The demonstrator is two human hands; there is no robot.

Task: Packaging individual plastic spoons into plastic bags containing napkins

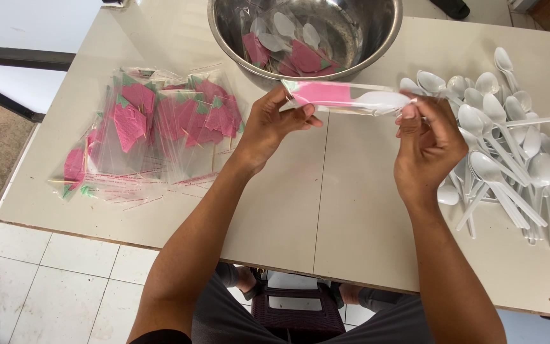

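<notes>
Both my hands hold a clear plastic sleeve (345,97) above the table, level and sideways. Inside it are a pink napkin and a white plastic spoon, bowl end to the right. My left hand (274,124) pinches the sleeve's left end. My right hand (429,143) grips the right end at the spoon's bowl. Just behind the sleeve stands a steel bowl (377,38) with several packed sleeves of pink napkin and spoon inside.
A pile of loose white plastic spoons (510,140) lies at the right on the beige table (326,204). At the left lies a heap of clear sleeves with pink napkins and toothpicks (154,127). A dark stool (297,312) is under the table.
</notes>
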